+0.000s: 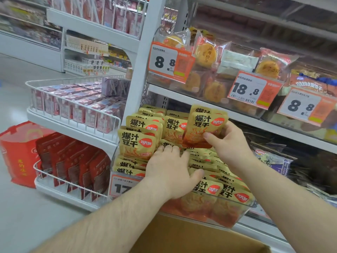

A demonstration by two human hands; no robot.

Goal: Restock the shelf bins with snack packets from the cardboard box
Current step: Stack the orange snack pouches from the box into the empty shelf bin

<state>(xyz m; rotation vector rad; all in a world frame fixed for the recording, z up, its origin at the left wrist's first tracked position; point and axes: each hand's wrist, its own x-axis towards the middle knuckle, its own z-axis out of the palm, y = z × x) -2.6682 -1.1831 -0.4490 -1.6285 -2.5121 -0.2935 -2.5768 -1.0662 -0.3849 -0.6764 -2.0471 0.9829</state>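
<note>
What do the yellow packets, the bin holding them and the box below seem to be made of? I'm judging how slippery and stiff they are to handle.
The yellow packets, one held by the right hand, look like glossy printed plastic film: they shine and crease. The bin looks like clear rigid plastic, since packets show through its front wall. The box looks like matte brown cardboard.

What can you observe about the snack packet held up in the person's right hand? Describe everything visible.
The snack packet is a glossy yellow-gold pouch with bold black characters, a red oval logo and an orange-red picture across its lower part. It stands upright, facing the camera, raised above the clear bin full of matching packets. The right hand pinches its lower right edge, thumb in front. More packets seem stacked behind it in the same grip.
</note>
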